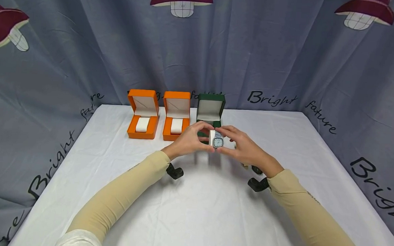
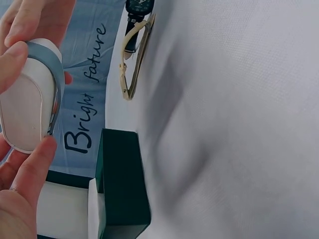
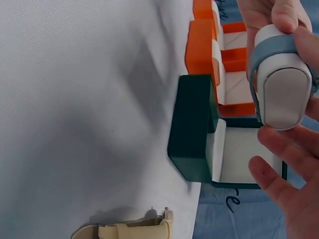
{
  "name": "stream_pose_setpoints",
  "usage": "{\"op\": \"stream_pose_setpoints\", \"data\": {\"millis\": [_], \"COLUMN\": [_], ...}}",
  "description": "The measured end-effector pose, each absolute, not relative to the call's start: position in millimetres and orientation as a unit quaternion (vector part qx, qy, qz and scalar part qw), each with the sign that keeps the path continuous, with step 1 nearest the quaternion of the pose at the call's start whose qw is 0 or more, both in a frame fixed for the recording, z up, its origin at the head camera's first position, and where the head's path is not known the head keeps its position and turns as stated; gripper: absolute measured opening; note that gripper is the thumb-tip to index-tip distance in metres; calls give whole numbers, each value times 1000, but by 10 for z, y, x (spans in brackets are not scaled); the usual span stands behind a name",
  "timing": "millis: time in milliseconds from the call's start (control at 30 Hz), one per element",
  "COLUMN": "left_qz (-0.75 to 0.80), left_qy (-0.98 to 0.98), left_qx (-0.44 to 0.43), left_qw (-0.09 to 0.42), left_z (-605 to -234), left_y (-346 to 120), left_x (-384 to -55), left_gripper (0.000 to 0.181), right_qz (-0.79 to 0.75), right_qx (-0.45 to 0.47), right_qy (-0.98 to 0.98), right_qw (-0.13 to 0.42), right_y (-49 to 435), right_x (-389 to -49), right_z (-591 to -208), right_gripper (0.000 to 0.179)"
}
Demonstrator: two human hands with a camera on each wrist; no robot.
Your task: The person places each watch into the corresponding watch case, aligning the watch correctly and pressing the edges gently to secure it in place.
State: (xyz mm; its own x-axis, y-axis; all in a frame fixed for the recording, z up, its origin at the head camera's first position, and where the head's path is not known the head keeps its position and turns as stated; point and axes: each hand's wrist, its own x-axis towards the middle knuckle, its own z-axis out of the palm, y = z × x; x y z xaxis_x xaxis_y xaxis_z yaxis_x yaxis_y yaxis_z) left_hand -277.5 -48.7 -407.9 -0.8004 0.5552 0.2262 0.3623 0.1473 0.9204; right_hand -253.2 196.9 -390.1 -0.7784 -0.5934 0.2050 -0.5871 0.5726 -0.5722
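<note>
A wristwatch (image 1: 218,142) with a square face and a light blue strap is wrapped round a white cushion (image 3: 286,97). My left hand (image 1: 194,138) pinches one end of the cushion between thumb and fingers, and my right hand (image 1: 246,146) pinches the other end. They hold the watch upright, its face towards me. Just behind and below stands an open green watch box (image 1: 211,106), partly hidden by the left hand. Its white lining (image 3: 244,154) shows in the right wrist view.
Two open orange boxes, the left one (image 1: 142,131) and the middle one (image 1: 169,132), stand left of the green box, each holding a white cushion. Near my right wrist lie a watch with a beige strap (image 2: 127,59) and a dark watch (image 2: 139,7). A white cloth (image 1: 208,214) covers the table.
</note>
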Motion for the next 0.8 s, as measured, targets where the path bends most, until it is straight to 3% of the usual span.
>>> {"op": "stream_pose_setpoints", "data": {"millis": [367, 800], "left_qz": [548, 556], "left_qy": [769, 763], "left_qx": [319, 323], "left_qw": [86, 65], "left_z": [-4041, -4069], "left_y": [-423, -438], "left_x": [-2748, -2716], "left_gripper": [69, 61], "right_qz": [-303, -318], "right_qx": [-338, -384], "right_qy": [891, 865], "right_qw": [-10, -52], "right_y": [1972, 1969], "right_x": [-2523, -2531], "right_z": [-3928, -3933], "right_gripper": [68, 57]}}
